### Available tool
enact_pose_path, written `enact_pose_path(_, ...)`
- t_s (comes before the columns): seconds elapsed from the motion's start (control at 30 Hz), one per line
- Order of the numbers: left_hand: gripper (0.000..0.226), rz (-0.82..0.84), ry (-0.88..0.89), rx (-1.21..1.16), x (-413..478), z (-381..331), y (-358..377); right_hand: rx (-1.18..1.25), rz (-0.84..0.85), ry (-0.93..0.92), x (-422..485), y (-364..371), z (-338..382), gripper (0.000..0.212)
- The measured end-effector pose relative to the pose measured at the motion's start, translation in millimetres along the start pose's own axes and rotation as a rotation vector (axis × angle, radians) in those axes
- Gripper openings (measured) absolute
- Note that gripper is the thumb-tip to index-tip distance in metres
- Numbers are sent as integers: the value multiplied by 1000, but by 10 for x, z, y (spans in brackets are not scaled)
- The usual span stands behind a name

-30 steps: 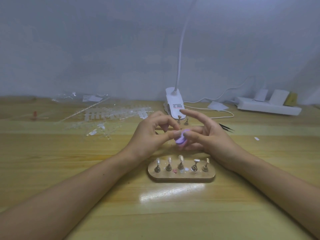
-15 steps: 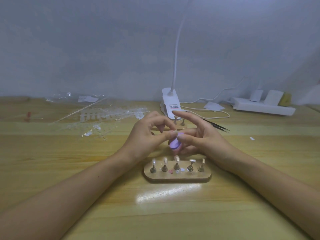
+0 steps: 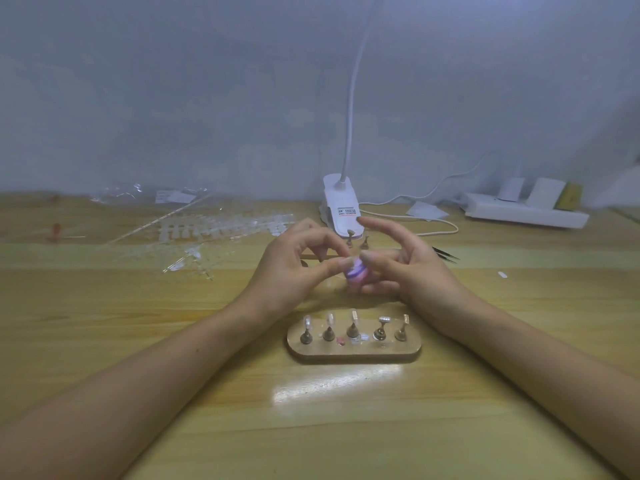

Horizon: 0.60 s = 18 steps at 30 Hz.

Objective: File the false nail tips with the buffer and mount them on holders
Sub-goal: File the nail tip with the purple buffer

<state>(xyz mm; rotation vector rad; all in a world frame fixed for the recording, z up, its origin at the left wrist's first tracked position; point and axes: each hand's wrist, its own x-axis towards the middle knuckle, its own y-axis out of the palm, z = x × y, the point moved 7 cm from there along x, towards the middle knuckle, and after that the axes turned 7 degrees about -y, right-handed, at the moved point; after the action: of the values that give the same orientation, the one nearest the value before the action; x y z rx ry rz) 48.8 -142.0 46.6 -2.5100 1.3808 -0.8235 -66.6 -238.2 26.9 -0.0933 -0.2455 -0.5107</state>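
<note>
The left hand [image 3: 294, 266] is held above the table [image 3: 138, 341] with its fingers curled inward. Its thumb and forefinger are drawn together in a pinch, and the thumb tip is laid against the left edge of the buffer [image 3: 356, 273]. Whether a nail tip is pinched there cannot be told, as the spot is too small and blurred.

The right hand [image 3: 415, 271] is curled round the buffer, a small purple and pink block. The thumb is pressed on the block's top right and the lower fingers are folded beneath it. The forefinger is left free, stretched up and to the left above the block. The buffer is thus held between the two hands, off the table and tilted.

Just in front of the hands, nearer the person, a wooden base [image 3: 353, 353] is laid flat. Five holders [image 3: 353, 329] are stood upright in a row on it. A pale nail tip is seen on top of each holder. A small pink speck is seen on the base between the second and third holders.

Behind the hands, two loose holders [image 3: 363, 242] are stood near the white clip foot of a lamp [image 3: 341, 207]. Clear strips of nail tips [image 3: 207, 233] are scattered to the left. Dark tweezers [image 3: 446, 255] are laid just to the right of the right hand. A white power strip [image 3: 519, 213] is set at the far right, by the wall.
</note>
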Motion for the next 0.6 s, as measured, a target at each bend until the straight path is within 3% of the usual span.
enact_pose_path(0.13,13,-8,5,5,8,-3,-3,6,84,0,-9,79,6,60)
enact_pose_path(0.23,12,1,-2,-3,3,0,2,10,-8,-1,-10,-3,4,62)
enact_pose_path(0.33,12,14,7,-18,-2,-9,10,6,68,-2,-18,59,6,59)
enact_pose_path(0.43,10,18,7,-15,-7,-14,11,0,-2,4,-13,4,8,59)
enact_pose_path(0.53,7,29,27,12,-9,-26,20,-36,94,2,-25,99,12,54)
enact_pose_path(0.6,8,40,28,3,-8,-25,25,-17,30,6,-15,60,3,57)
